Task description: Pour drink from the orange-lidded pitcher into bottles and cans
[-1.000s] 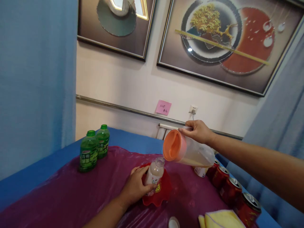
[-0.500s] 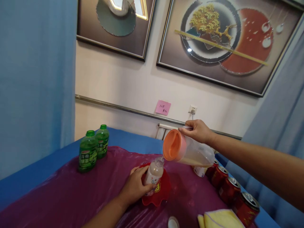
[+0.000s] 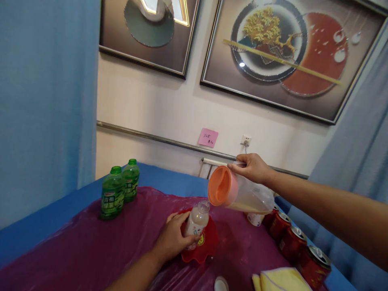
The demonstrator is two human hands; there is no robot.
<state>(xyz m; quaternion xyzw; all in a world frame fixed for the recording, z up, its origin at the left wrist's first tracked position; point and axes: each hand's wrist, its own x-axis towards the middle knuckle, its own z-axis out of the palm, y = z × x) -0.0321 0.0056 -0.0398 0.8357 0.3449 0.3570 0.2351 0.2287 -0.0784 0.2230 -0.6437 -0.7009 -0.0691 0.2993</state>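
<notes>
A small clear bottle with a printed label stands slightly tilted over a red scalloped dish, and my left hand is wrapped round it. My right hand grips the handle of a clear pitcher with an orange lid. The pitcher lies nearly on its side, its lid end just above and right of the bottle's open mouth. Pale cloudy liquid shows in both pitcher and bottle.
Two green bottles stand at the left on purple sheeting. Several red cans line the right edge, near a folded yellow cloth, a white cap and a white cup behind the pitcher.
</notes>
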